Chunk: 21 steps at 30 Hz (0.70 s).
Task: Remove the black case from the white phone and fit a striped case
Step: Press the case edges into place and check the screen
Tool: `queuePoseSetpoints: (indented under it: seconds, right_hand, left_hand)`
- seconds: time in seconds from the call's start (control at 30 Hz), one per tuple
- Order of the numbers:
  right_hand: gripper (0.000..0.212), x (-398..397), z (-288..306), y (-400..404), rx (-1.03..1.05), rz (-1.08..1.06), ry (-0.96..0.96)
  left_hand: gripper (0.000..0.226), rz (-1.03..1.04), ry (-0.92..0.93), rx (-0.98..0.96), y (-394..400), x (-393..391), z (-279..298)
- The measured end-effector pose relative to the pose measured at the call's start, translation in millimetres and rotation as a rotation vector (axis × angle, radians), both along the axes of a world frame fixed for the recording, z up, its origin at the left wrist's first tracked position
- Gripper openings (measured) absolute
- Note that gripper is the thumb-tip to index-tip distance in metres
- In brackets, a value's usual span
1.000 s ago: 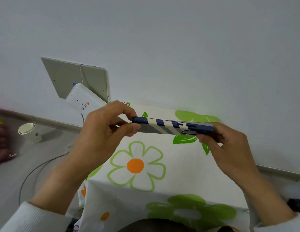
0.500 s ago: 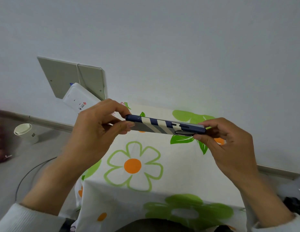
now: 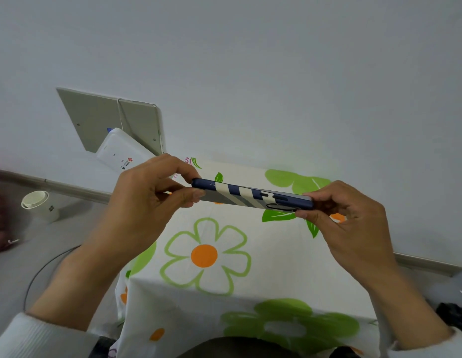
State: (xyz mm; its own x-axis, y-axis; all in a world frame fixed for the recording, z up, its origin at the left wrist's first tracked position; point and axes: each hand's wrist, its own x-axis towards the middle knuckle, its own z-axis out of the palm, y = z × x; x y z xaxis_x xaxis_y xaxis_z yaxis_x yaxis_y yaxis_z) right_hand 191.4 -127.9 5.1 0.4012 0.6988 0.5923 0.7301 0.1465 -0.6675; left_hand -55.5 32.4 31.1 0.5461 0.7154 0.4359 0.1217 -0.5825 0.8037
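Item: navy-and-cream striped phone case (image 3: 250, 195), held edge-on above the flower-print tablecloth (image 3: 276, 254). Your left hand (image 3: 144, 202) pinched its left end; your right hand (image 3: 353, 223) pinched its right end. Far left: paper cup (image 3: 41, 205), white router (image 3: 122, 151).

— Where can your hands drop?

— Straight down at six o'clock: the flowered tabletop (image 3: 271, 257) lies bare beneath the striped case (image 3: 250, 196), which your left hand (image 3: 144, 202) and right hand (image 3: 353, 226) hold edge-on above it.

— And what blocks you?

— At ten o'clock a white box (image 3: 121, 155) leans against a grey panel (image 3: 108, 120) on the wall. At nine o'clock a stack of paper cups (image 3: 40, 205) stands on the floor, with a black cable (image 3: 41, 270) curving near your left forearm.
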Motion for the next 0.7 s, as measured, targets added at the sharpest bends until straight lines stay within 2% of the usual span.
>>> queuePoseSetpoints:
  seconds: [0.2,0.33,0.43,0.53,0.7]
  right_hand:
    - [0.018,-0.2,0.7,-1.1,-0.008,0.010,0.028]
    - [0.014,-0.6,1.6,-1.6,-0.011,0.027,0.033]
    - [0.027,-0.8,0.4,-1.1,-0.008,0.054,0.044]
    - [0.037,-0.2,-0.1,-0.4,-0.008,0.067,0.057]
    - [0.025,-1.8,1.2,-0.6,-0.004,0.073,0.083]
  left_hand:
    - [0.034,0.003,0.003,0.016,2.4,-0.1,-3.2]
    - [0.027,-0.003,-0.004,-0.007,3.1,-0.3,-4.5]
    - [0.015,-0.023,-0.023,-0.048,2.3,0.5,-4.0]
    - [0.013,-0.025,-0.036,-0.061,2.5,1.6,-5.0]
    - [0.030,-0.017,-0.003,-0.043,5.2,2.8,-8.7]
